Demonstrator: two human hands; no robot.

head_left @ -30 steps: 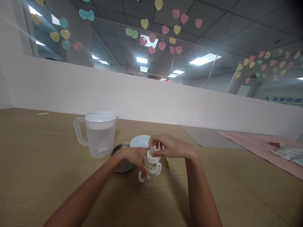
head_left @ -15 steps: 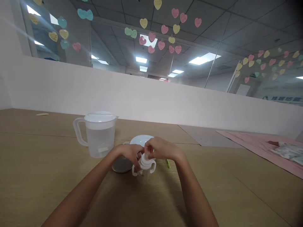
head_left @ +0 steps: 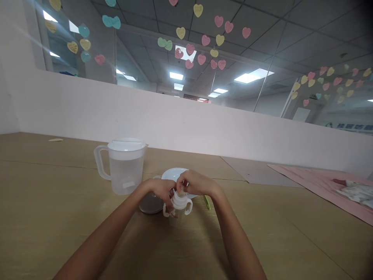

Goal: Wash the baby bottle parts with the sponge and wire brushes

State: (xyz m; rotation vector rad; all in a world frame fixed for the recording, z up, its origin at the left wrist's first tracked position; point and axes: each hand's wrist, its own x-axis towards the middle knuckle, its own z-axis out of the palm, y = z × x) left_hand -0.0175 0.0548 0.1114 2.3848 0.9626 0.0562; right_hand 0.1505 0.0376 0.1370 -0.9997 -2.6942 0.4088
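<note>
A clear baby bottle (head_left: pixel 180 203) with a white collar and two white side handles stands in front of me. My left hand (head_left: pixel 162 190) is closed around its left side near the collar, the fingertips partly hidden. From above, my right hand (head_left: pixel 194 182) pinches the clear nipple (head_left: pixel 182 192) that rises through the collar. Behind the hands sits a pale bowl (head_left: pixel 171 173), partly covered by them. A dark round dish (head_left: pixel 150 203) lies left of the bottle, half under my left wrist.
A lidded translucent pitcher (head_left: pixel 126 167) of water stands to the left. A thin green object (head_left: pixel 206 202) lies right of the bottle. Pink cloth (head_left: pixel 305 181) covers the table's far right, with a crumpled whitish bundle (head_left: pixel 357 192) on it. A white wall (head_left: pixel 186 128) bounds the back.
Between the first frame and the middle one, both hands and the bottle shifted slightly left, and my right hand moved from the collar's top to a pinch on the nipple. Since then they have barely moved.
</note>
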